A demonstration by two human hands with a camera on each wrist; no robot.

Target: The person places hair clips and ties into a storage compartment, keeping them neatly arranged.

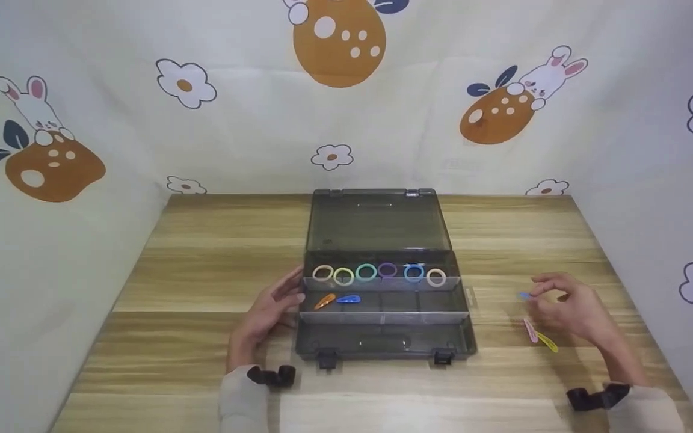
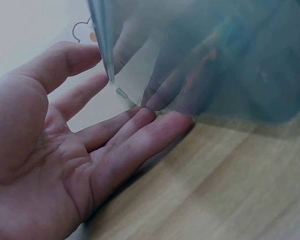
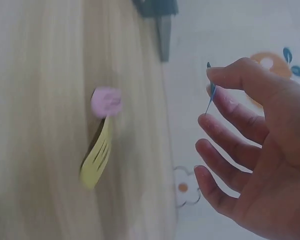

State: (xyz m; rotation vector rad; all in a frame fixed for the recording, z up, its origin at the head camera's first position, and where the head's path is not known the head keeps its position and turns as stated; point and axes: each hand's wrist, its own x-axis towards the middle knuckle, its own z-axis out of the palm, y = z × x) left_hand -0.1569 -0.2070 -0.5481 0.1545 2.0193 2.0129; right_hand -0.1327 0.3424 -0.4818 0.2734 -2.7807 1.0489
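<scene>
- L hand (image 1: 269, 313) at box's L side, thumb at rim, other fingers reaching along the side wall; fingers fairly straight, not curled round it.
- R hand (image 1: 572, 307) well apart from L one, out to box's R, pinching held blue clip (image 1: 524, 295) btwn thumb & index; other fingers loosely bent, spread in R wrist view.
- Held blue clip is up off worktop (image 1: 202, 349), thin edge showing in R wrist view.
- Pink clip (image 1: 530, 331) & yellow clip (image 1: 547, 342) lie on worktop nr R hand, end to end; can't tell if they touch.
- Box (image 1: 382, 345): dark see-thru plastic, mid-worktop, lid (image 1: 376, 225) open at back, 2 black latches (image 1: 327, 359) on front edge.
- Mid row, L part: orange clip (image 1: 325, 301), w/ boxed blue clip (image 1: 349, 299) just to its R.
- Back row: 6 rings (image 1: 358, 273), L to R approx peach, yellow, teal, purple, blue, cream.
- Behind: pale curtain (image 1: 250, 138) w/ rabbits, flowers, orange fruit.
</scene>
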